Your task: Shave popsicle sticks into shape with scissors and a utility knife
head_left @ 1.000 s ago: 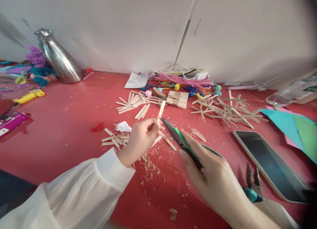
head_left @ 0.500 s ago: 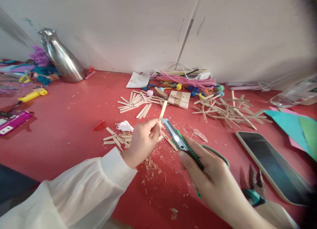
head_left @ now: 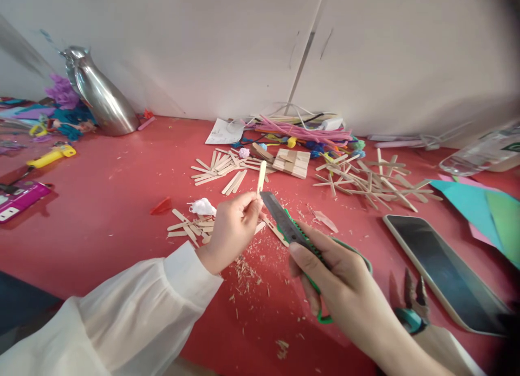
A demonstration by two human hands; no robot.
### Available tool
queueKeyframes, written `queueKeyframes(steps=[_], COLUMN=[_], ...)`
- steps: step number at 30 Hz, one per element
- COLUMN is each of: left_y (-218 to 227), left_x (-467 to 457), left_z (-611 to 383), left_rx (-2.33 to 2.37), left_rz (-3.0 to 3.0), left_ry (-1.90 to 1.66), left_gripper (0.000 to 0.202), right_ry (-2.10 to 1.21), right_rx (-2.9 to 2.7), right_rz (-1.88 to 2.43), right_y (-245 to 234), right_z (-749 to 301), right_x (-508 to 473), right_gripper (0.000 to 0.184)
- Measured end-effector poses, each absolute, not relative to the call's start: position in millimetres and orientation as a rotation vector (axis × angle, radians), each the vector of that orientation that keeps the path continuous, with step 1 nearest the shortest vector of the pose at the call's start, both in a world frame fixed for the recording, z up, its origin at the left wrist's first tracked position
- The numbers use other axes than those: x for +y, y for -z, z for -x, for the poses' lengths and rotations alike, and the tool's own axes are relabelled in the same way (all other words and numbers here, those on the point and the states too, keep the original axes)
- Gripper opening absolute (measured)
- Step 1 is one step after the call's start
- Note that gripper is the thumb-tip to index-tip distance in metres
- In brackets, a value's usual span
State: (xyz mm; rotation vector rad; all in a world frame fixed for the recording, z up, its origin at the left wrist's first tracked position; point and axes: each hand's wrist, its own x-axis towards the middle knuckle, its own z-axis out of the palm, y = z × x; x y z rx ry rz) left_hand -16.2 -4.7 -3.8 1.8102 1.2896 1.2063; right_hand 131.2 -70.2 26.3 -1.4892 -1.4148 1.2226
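Between thumb and fingers, my left hand pinches a wooden craft stick, its upper part standing out above the fingertips. My right hand is wrapped round a green and black utility knife. The knife's blade is out, its tip close beside the stick near my left fingertips; I cannot tell if it touches. Wood shavings lie scattered on the red table below both hands. A notched craft stick lies under the knife.
Loose craft sticks lie in piles at the left and right. A joined stick panel sits behind my hands. To the right are a phone and pliers. A metal jug and yellow glue gun stand left.
The stick in my left hand has turned more upright. The knife has rolled, so its blade now looks dark instead of shiny. Both hands shifted slightly left with the whole view.
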Motion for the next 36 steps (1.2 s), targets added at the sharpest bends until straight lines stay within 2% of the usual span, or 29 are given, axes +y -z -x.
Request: queueKeyframes(steps=[5,7,21,31,33,36], left_y=[11,13,5,7,7,5], left_x=[0,1,-1,2,2,2], left_z=[17,17,17,19,19,19], left_rx=[1.221,1.213,1.320,1.314,1.309,1.312], left_rz=[-1.702,-1.682,-1.837,-1.921,-1.916,-1.920], left_ry=[-1.191,-1.190,-1.099,-1.025,-0.996,-0.991], left_gripper=[0.026,0.026,0.032,0.030,0.030,0.031], right_ry=[-0.604,-0.460,-0.409,0.574,0.674,0.638], right_rx=[-1.785,-1.874,-1.968,-2.143,-2.177,-2.191], right_rz=[1.463,1.440,1.437,1.350,1.380,1.401], right_y=[-18,-15,-14,-3,-5,-7], right_z=[-144,-147,-147,-143,-142,-143], right_x=[-66,-65,-63,-63,-65,-64], right_gripper=[0.036,0.037,0.040,0.037,0.037,0.037])
